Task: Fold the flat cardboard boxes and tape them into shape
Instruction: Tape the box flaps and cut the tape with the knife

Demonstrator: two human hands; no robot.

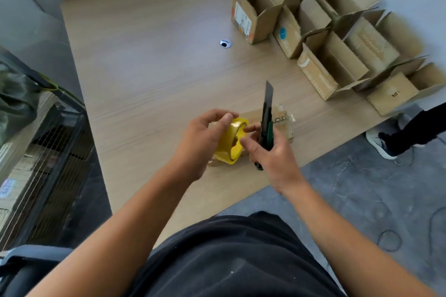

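Note:
My left hand (201,142) grips a yellow tape roll (231,143) above the wooden table (149,75). My right hand (272,154) holds a green utility knife (266,113) upright, its dark blade extended and pointing away from me. The fingertips of my right hand touch the roll's edge. Beneath both hands lies a small cardboard box (281,120) with clear tape on it, mostly hidden by the hands and the roll.
Several open folded cardboard boxes (321,38) stand in rows at the table's far right. A round cable grommet (225,43) sits mid-table. A wire cart (43,152) stands left of the table. Another person's leg and shoe (386,142) are at the right edge.

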